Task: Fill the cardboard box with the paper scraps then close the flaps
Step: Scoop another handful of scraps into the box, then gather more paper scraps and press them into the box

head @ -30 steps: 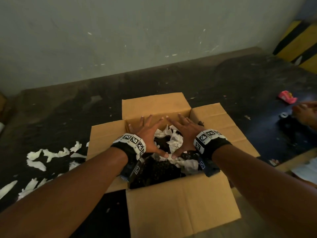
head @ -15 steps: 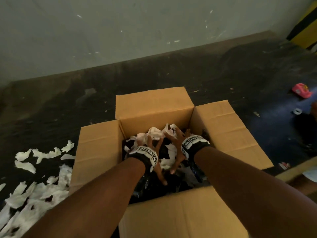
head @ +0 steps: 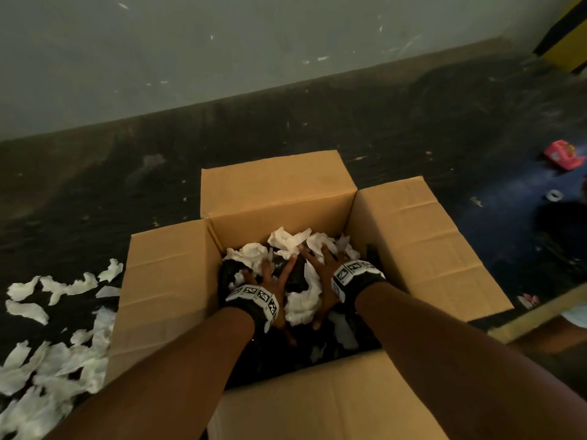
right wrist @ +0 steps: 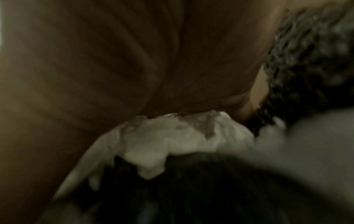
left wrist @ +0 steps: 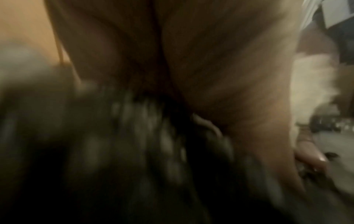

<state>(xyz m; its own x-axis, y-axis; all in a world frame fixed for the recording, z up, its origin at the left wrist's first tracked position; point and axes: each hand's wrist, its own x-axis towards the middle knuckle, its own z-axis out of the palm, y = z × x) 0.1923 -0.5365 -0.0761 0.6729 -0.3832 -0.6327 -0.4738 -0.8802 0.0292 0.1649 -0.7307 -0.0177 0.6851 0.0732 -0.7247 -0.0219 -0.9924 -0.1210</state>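
Observation:
The cardboard box [head: 279, 198] stands on the dark floor with all its flaps folded outward. Inside lie white paper scraps [head: 286, 239] on top of crumpled black material [head: 295, 281]. Both my hands are down in the box. My left hand [head: 276, 277] and right hand [head: 322, 271] lie side by side with fingers spread, pressing flat on the scraps. In the left wrist view a blurred palm [left wrist: 210, 75] fills the frame beside a white scrap [left wrist: 310, 83]. In the right wrist view the palm [right wrist: 134, 60] bears on a white scrap [right wrist: 172, 139].
Several more white scraps [head: 63, 360] litter the floor left of the box. A pink object [head: 562, 155] and a small tape roll [head: 554, 195] lie at the far right. A grey wall [head: 254, 42] runs behind; a wooden strip [head: 540, 312] lies at the right.
My hands have gone from hovering spread above the box opening down into it, onto the scraps. The view has moved closer over the box.

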